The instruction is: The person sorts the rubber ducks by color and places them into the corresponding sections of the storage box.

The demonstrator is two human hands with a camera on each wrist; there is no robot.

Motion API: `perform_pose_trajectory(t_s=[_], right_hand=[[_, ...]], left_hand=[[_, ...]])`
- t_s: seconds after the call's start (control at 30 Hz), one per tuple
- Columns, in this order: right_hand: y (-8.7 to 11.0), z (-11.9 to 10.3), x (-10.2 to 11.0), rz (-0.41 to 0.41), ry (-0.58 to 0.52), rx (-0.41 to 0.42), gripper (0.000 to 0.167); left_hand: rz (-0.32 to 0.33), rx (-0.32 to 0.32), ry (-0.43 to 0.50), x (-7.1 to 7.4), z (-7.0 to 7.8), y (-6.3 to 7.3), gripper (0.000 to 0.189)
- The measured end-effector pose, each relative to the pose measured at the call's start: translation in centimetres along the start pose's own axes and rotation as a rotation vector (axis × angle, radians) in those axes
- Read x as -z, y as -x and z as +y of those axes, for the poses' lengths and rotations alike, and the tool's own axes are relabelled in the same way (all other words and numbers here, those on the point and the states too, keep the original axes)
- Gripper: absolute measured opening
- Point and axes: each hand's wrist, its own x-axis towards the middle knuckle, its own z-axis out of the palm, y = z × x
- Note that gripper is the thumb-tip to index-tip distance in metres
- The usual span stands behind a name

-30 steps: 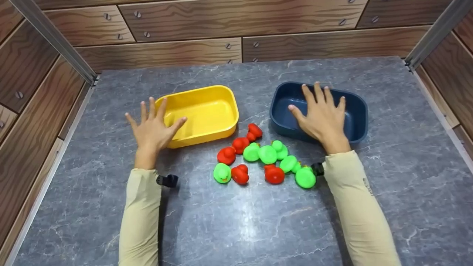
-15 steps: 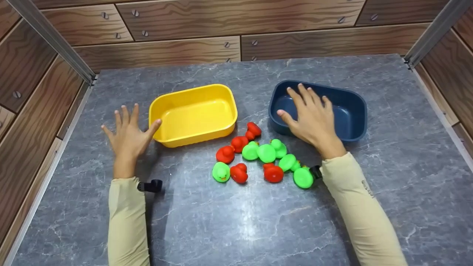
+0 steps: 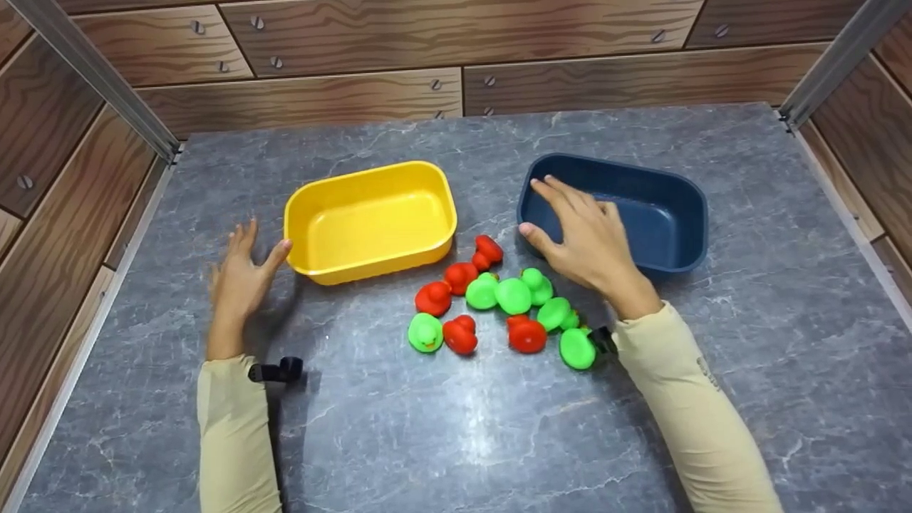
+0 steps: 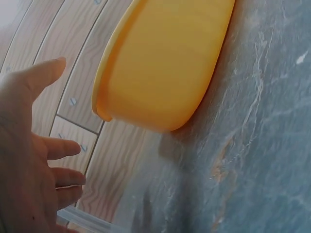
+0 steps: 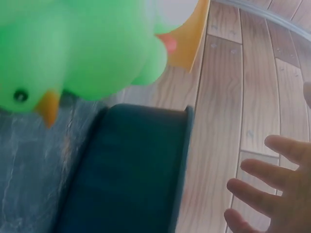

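My left hand point(image 3: 241, 285) hovers with spread fingers at the left end of a yellow bin point(image 3: 370, 271), its thumb tip beside the rim. In the left wrist view nothing lies in that hand point(image 4: 24, 155). My right hand point(image 3: 588, 246) is over the left part of a dark blue bin point(image 3: 659, 235), fingers loosely bent and holding nothing. Between and in front of the bins lie several red rubber ducks point(image 3: 527, 335) and several green rubber ducks point(image 3: 514, 296). One green duck point(image 3: 578, 349) sits right against the camera on my right wrist, and green ducks point(image 5: 107, 53) fill the upper left of the right wrist view.
The grey marbled tabletop point(image 3: 399, 442) is bordered by wood-patterned panels point(image 3: 356, 43) at the back and both sides. Metal posts point(image 3: 107, 78) stand at the back corners. Small black cameras point(image 3: 281, 370) stick out from the wrists.
My left hand has moved left and back towards me, off the yellow bin. The right hand has shifted left, its fingers bending more. The green duck by the right wrist has slid slightly left.
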Motion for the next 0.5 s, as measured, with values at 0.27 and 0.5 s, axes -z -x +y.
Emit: perform_pose_trajectory(t_s=[0.27, 0.5], right_hand=[[0.6, -1.5, 0.0, 0.010, -0.193, 0.084, 0.061], [1.3, -3.2, -0.3, -0.120, -0.279, 0.104, 0.060]], left_hand=[[-0.010, 0.003, 0.276, -0.1, -0.7, -0.1, 0.080], [-0.028, 0.007, 0.319, -0.4, -1.7, -0.1, 0.067]])
